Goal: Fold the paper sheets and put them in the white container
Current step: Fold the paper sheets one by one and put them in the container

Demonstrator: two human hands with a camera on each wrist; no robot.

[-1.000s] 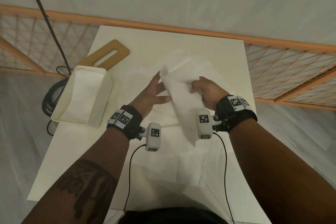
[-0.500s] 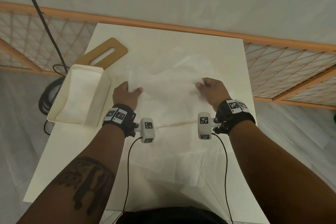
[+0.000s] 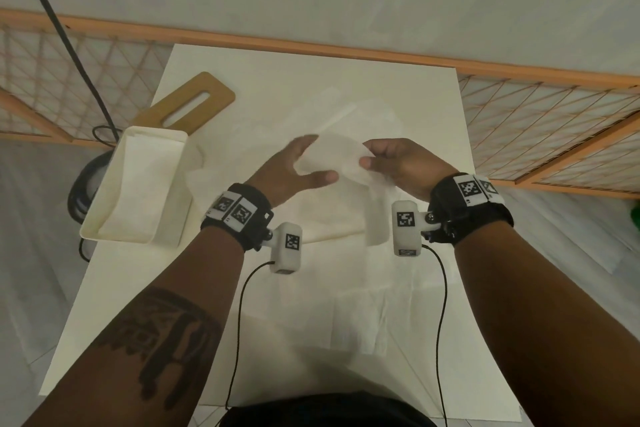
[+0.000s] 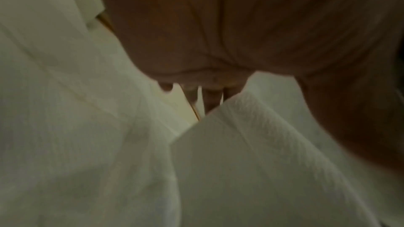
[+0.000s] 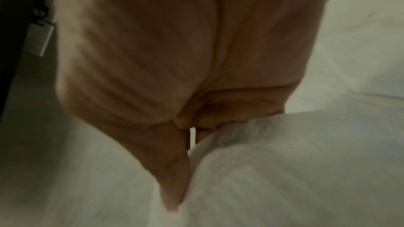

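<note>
- The right hand [image 3: 403, 166] is raised over the table [image 3: 398, 94], its fingers curled and its thumb clamped on one end of a paper sheet [image 3: 337, 158].
- The left hand [image 3: 289, 172] is raised opposite it, fingers straight and spread apart, thumb stretched under the sheet's near edge; the sheet lies between thumb and fingers, and whether they press it cannot be told.
- The sheet is thin, white and soft with a fine crepe grain, seen close in the left wrist view [image 4: 262, 161] and the right wrist view [image 5: 284, 170]; it sags from the right thumb toward the wrist.
- More white sheets [image 3: 346, 315] lie flat and creased on the table, below and nearer than the fingers.
- The white container [image 3: 169, 163], a boxy open tub with paper inside, stands to the left of the left fingers, apart from them; a tan wooden board [image 3: 194, 100] with a slot lies beyond it.
- Half a second ago both hands pressed curled on the sheet, flat on the table; now they are lifted and the sheet hangs between them.
</note>
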